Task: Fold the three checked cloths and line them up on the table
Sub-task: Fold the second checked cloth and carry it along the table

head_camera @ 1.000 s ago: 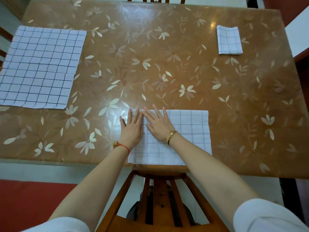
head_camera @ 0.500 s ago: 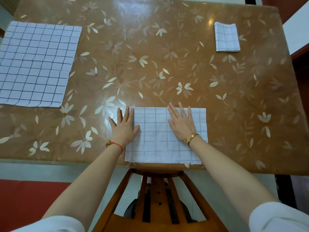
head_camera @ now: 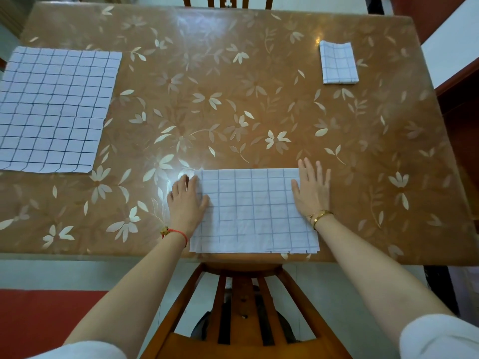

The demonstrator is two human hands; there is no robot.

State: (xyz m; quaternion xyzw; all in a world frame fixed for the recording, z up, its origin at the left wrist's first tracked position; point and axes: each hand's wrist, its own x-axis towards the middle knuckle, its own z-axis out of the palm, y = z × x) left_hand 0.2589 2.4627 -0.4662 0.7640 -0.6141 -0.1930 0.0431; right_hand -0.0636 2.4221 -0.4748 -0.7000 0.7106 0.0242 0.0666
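Note:
A white checked cloth [head_camera: 252, 211], folded into a rectangle, lies at the near edge of the brown flowered table [head_camera: 233, 99]. My left hand [head_camera: 187, 202] rests flat at its left edge, fingers slightly curled over the corner. My right hand [head_camera: 312, 190] lies flat on its right edge, fingers spread. A second checked cloth [head_camera: 54, 110] is spread out unfolded at the far left. A third checked cloth [head_camera: 338, 62], folded small, sits at the far right.
A wooden chair back [head_camera: 241, 301] stands directly below the table's near edge, between my arms. Another chair top [head_camera: 228, 1] shows beyond the far edge. A dark wooden piece [head_camera: 458, 99] borders the table's right side.
Both hands slid apart from the cloth's middle-left out to its left and right edges, smoothing it flat. The cloths have not moved on the table.

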